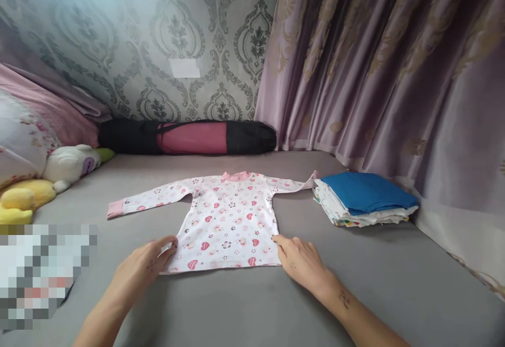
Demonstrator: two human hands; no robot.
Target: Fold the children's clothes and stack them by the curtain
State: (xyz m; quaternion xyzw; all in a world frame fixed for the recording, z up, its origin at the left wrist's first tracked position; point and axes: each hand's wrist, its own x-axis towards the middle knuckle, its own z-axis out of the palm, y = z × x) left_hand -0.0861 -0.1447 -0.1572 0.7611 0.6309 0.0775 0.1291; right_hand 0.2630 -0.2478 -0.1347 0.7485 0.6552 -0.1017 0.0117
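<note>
A white long-sleeved child's shirt [224,221] with pink hearts and flowers lies spread on the grey bed sheet, its pink collar pointing away from me. Its left-side sleeve stretches out flat to a pink cuff, while the right-side sleeve reaches the folded stack and its cuff is bent upward. My left hand [147,260] pinches the shirt's left side edge near the hem, thumb and fingers closed on the cloth. On the opposite side edge, slightly above the hem, my right hand [300,258] grips the fabric between thumb and fingers.
Folded clothes [366,194], blue on top, are stacked at the right. A black and pink roll bag [193,138] lies along the wall. Plush toys [71,165] and a pillow [19,131] sit at left, above a blurred-out item [39,278]. Curtains [374,73] hang at right.
</note>
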